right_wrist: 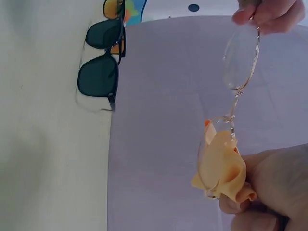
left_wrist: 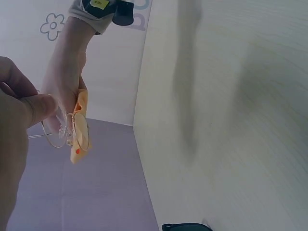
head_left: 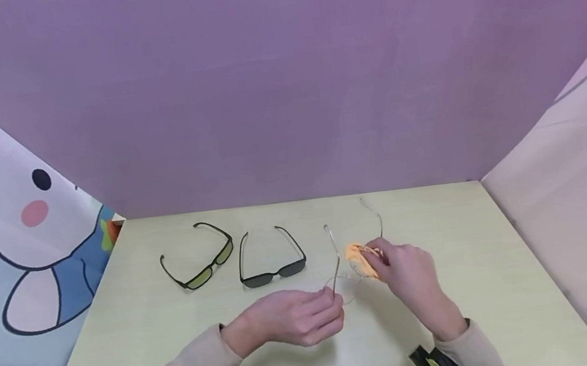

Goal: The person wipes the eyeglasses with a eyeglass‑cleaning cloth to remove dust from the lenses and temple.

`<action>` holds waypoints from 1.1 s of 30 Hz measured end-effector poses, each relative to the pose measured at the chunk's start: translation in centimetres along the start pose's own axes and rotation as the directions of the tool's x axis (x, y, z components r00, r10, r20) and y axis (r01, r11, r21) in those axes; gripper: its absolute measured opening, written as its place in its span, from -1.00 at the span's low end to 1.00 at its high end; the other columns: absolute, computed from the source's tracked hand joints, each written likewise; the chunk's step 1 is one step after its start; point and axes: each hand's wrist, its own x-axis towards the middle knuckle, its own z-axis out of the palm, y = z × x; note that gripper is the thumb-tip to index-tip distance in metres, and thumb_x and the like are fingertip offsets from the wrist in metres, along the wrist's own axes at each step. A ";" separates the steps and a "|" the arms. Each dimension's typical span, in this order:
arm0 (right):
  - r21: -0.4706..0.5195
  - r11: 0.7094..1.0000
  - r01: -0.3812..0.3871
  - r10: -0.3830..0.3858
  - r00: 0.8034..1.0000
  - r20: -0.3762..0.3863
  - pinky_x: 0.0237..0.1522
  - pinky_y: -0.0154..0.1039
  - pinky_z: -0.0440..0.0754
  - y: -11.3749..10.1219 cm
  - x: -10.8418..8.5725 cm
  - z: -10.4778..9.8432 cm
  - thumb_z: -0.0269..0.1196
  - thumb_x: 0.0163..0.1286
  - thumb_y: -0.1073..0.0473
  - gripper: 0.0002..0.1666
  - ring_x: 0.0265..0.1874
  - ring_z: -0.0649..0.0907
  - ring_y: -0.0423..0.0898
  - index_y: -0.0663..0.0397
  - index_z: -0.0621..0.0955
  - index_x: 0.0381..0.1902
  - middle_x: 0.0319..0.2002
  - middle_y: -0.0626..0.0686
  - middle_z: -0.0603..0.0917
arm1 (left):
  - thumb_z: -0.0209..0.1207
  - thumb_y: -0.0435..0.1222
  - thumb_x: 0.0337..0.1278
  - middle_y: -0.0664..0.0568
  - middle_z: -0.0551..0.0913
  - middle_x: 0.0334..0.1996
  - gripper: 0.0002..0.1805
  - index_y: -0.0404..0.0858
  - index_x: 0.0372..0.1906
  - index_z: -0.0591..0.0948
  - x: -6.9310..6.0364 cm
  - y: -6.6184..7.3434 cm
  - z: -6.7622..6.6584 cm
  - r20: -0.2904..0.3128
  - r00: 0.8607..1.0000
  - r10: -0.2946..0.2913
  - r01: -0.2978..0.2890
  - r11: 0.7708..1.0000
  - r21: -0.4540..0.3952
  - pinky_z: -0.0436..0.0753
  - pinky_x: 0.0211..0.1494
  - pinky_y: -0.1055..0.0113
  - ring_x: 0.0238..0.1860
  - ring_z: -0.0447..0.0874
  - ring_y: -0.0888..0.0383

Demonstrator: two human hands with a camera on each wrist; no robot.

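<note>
A pair of thin wire-framed eyeglasses with clear round lenses (right_wrist: pixel 239 62) is held up above the table between both hands. My left hand (head_left: pixel 302 318) pinches the frame by one lens, near the hinge. My right hand (head_left: pixel 411 269) grips an orange cloth (head_left: pixel 360 259) that is bunched around the other lens, as the right wrist view shows up close. In the left wrist view the cloth (left_wrist: pixel 79 130) lies behind that lens, below the right hand (left_wrist: pixel 65 77). Both temple arms stick out away from me, unfolded.
On the table (head_left: pixel 466 271), left of the hands, lie black glasses with dark lenses (head_left: pixel 259 280). Farther left are black glasses with yellow-green lenses (head_left: pixel 200 278). A purple wall (head_left: pixel 281 86) rises behind the table, with printed cloth (head_left: pixel 49 271) at the left.
</note>
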 end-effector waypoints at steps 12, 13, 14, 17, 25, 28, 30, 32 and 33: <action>-0.069 0.998 0.005 -0.005 1.000 0.010 -0.75 -0.35 0.16 0.7 -0.4 0.4 0.51 0.25 0.17 -0.85 -0.77 0.19 -0.31 0.03 0.74 -0.26 -0.79 -0.20 0.31 | -0.04 -0.46 0.44 0.05 0.75 -0.23 -0.75 -0.14 -0.23 0.63 -0.3 0.3 0.6 -0.002 1.000 -0.011 0.011 1.000 -0.008 0.72 0.01 0.45 -0.20 0.73 0.21; -0.044 0.999 0.006 -0.005 1.000 0.030 -0.74 -0.36 0.15 0.6 -0.4 0.4 0.50 0.26 0.18 -0.86 -0.77 0.18 -0.32 0.03 0.74 -0.26 -0.79 -0.21 0.30 | -0.04 -0.46 0.44 0.05 0.75 -0.23 -0.74 -0.14 -0.23 0.63 -0.3 0.4 0.6 -0.001 1.000 -0.014 0.014 1.000 -0.010 0.72 0.01 0.46 -0.20 0.73 0.21; -0.012 1.000 0.009 -0.008 0.999 0.048 -0.73 -0.38 0.14 0.6 -0.5 0.4 0.50 0.26 0.19 -0.87 -0.77 0.17 -0.34 0.03 0.74 -0.26 -0.78 -0.23 0.29 | -0.04 -0.46 0.44 0.06 0.75 -0.23 -0.73 -0.14 -0.23 0.63 -0.4 0.4 0.6 0.001 1.000 -0.016 0.016 1.000 -0.010 0.72 0.02 0.45 -0.20 0.73 0.21; 0.088 0.996 0.020 -0.026 0.997 0.073 -0.71 -0.42 0.08 0.5 -0.5 0.4 0.48 0.26 0.23 -0.89 -0.76 0.11 -0.41 0.03 0.74 -0.26 -0.77 -0.28 0.22 | -0.05 -0.47 0.44 0.05 0.75 -0.23 -0.73 -0.14 -0.22 0.64 -0.5 0.5 0.7 0.008 1.000 -0.019 0.019 1.000 -0.003 0.72 0.02 0.45 -0.20 0.73 0.21; -0.096 0.994 0.046 -0.048 0.998 -0.026 -0.78 -0.35 0.17 0.6 -0.2 0.1 0.50 0.26 0.18 -0.86 -0.79 0.20 -0.31 0.03 0.72 -0.29 -0.80 -0.19 0.35 | -0.01 -0.46 0.40 0.04 0.75 -0.23 -0.76 -0.15 -0.23 0.64 -0.3 0.4 0.5 0.009 0.999 -0.036 0.036 0.999 0.017 0.73 0.02 0.44 -0.20 0.73 0.19; -0.069 0.997 0.024 -0.024 1.000 0.014 -0.77 -0.36 0.17 0.5 -0.3 -0.1 0.49 0.28 0.18 -0.88 -0.79 0.20 -0.32 0.03 0.73 -0.28 -0.79 -0.20 0.34 | 0.00 -0.47 0.38 0.04 0.75 -0.25 -0.77 -0.17 -0.23 0.65 -0.3 0.5 0.4 0.009 0.999 -0.050 0.050 0.999 0.010 0.73 0.02 0.43 -0.22 0.73 0.19; 0.000 1.000 0.008 -0.008 0.998 0.058 -0.74 -0.39 0.13 0.3 -0.3 -0.3 0.48 0.28 0.20 -0.90 -0.78 0.17 -0.37 0.02 0.74 -0.27 -0.79 -0.25 0.28 | 0.00 -0.47 0.38 0.04 0.74 -0.26 -0.76 -0.17 -0.23 0.66 -0.3 0.4 0.4 0.010 0.998 -0.056 0.056 0.998 0.012 0.73 0.01 0.44 -0.23 0.72 0.19; 0.064 0.998 -0.007 0.001 0.996 0.092 -0.71 -0.41 0.09 0.1 -0.4 -0.6 0.47 0.29 0.22 -0.92 -0.78 0.12 -0.41 0.01 0.75 -0.27 -0.79 -0.30 0.21 | 0.00 -0.48 0.37 0.04 0.73 -0.27 -0.76 -0.18 -0.24 0.66 -0.4 0.4 0.5 0.010 0.998 -0.061 0.060 0.998 0.013 0.73 0.00 0.45 -0.24 0.71 0.19; 0.077 0.997 -0.008 0.001 0.995 0.097 -0.71 -0.42 0.07 0.0 -0.3 -0.7 0.47 0.29 0.22 -0.92 -0.78 0.10 -0.42 0.01 0.75 -0.27 -0.79 -0.30 0.19 | -0.01 -0.48 0.37 0.04 0.73 -0.28 -0.75 -0.18 -0.24 0.66 -0.4 0.4 0.5 0.011 0.998 -0.061 0.061 0.998 0.017 0.72 -0.01 0.45 -0.24 0.71 0.19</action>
